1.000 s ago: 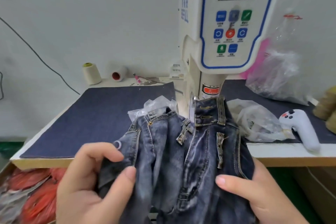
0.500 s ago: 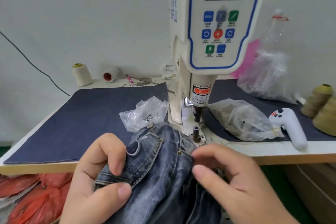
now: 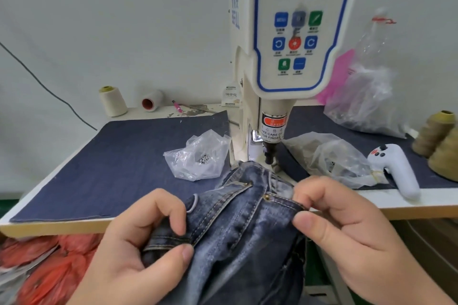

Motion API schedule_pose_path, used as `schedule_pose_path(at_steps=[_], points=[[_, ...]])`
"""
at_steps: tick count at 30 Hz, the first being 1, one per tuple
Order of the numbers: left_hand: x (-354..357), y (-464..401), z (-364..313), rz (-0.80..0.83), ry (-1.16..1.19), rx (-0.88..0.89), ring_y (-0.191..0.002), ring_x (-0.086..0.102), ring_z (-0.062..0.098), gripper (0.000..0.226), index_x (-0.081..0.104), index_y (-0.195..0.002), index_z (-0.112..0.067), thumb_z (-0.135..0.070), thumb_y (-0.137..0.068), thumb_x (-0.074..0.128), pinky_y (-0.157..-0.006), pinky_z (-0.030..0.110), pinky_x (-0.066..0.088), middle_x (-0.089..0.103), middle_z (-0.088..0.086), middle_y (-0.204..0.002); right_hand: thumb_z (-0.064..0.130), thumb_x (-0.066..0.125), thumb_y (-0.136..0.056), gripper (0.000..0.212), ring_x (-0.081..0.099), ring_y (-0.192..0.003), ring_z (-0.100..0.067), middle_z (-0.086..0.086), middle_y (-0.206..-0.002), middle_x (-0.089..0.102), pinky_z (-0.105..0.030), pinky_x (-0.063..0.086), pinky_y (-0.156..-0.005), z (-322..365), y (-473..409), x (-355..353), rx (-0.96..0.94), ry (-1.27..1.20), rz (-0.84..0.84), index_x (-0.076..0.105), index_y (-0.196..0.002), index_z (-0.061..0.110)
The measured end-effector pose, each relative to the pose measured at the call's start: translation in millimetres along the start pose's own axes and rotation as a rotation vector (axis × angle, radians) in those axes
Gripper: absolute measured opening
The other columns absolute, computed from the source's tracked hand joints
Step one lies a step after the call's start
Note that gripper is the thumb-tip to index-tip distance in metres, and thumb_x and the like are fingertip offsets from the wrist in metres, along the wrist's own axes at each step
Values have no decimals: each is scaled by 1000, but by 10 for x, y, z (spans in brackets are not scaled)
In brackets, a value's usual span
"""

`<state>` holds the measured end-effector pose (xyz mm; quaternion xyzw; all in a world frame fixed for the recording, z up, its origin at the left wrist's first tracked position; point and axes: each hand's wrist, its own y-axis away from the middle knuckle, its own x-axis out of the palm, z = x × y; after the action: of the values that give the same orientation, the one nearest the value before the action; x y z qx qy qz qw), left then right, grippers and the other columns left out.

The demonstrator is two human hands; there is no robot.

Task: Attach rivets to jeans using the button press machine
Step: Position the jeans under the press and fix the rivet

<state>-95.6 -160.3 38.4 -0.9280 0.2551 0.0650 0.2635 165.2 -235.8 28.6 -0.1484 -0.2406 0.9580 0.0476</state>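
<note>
The jeans (image 3: 238, 218) are held bunched at the front edge of the desk (image 3: 421, 202), just below the button press machine (image 3: 285, 57). A seam is pinched by the left hand (image 3: 138, 250) between thumb and curled fingers. The pocket edge beside a rivet (image 3: 267, 197) is pinched by the right hand (image 3: 347, 225). A plastic bag (image 3: 198, 156) lies left of the machine.

Looking like a garment workshop: servo button machine (image 3: 292, 39) standing on a denim-covered workbench (image 3: 119, 156), thread cones (image 3: 112, 101) and bagged metal fittings (image 3: 198, 156) lying around.
</note>
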Motion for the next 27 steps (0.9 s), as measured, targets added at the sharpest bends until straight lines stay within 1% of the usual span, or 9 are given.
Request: schedule_pose_path(at_steps=[4, 7, 9, 11, 13, 15, 19, 24, 27], points=[[-162, -45, -66, 117, -353, -18, -56, 53, 2, 24, 60, -87, -30, -46, -73, 69, -53, 14, 38, 63, -7, -71, 58, 53, -92, 24, 39, -60, 1, 16, -65, 44, -14, 34, -57, 159, -41, -29, -107, 204, 53, 54, -87, 35], [-95, -391, -227, 52, -539, 101, -96, 65, 0, 12, 67, -88, -33, -42, -80, 68, -89, 18, 45, 70, -5, -98, 44, 56, -93, 13, 37, -59, 3, 19, -65, 42, -12, 32, -56, 256, -94, -3, -146, 246, 147, 53, -88, 33], [46, -591, -375, 221, -485, -65, -86, 64, -9, 21, 73, -66, -29, -27, -87, 72, -99, 29, 43, 74, -2, -75, 38, 57, -93, 10, 38, -59, 2, 18, -65, 44, -13, 33, -57, 315, -138, 32, -156, 249, 209, 54, -89, 30], [160, -644, -399, 457, -334, 16, -100, 67, 5, 6, 76, -88, -24, -29, -85, 76, -98, 29, 46, 76, 0, -91, 31, 60, -92, 6, 44, -58, -4, 14, -65, 52, -16, 36, -57, 356, -176, 47, -163, 230, 245, 58, -88, 27], [210, -560, -371, 555, -274, 90, -107, 67, 17, 28, 68, -110, -27, -35, -85, 76, -91, 34, 50, 71, -4, -109, 31, 62, -91, 7, 49, -58, -13, 7, -65, 57, -25, 40, -55, 376, -203, 31, -152, 243, 261, 61, -87, 26], [191, -506, -237, 594, -215, -12, -97, 67, 15, 26, 68, -109, -27, -41, -88, 71, -86, 42, 52, 71, -4, -102, 30, 64, -91, 8, 51, -58, -14, 5, -64, 58, -29, 42, -54, 348, -217, -2, -139, 307, 272, 64, -85, 25], [344, -585, -90, 645, -223, -120, -88, 60, 32, 31, 67, -104, -14, -43, -93, 64, -83, 55, 48, 65, 14, -93, 23, 68, -89, 9, 51, -55, -7, 8, -62, 58, -15, 37, -53, 201, -207, -20, -119, 375, 264, 67, -80, 23], [409, -605, -42, 602, -127, -106, -83, 59, 18, 7, 66, -96, -25, -31, -92, 64, -79, 39, 49, 65, -1, -90, 47, 64, -86, 27, 52, -78, -9, 11, -71, 55, -18, 38, -70, -25, -91, -144, -59, 456, 196, 56, -71, 26], [393, -600, -24, 594, -62, -108, -84, 59, 16, 4, 66, -96, -24, -26, -93, 64, -81, 35, 48, 64, -1, -91, 52, 63, -87, 28, 53, -91, -14, 10, -86, 60, -23, 40, -82, -134, 16, -196, 37, 303, 237, 60, -76, 26]])
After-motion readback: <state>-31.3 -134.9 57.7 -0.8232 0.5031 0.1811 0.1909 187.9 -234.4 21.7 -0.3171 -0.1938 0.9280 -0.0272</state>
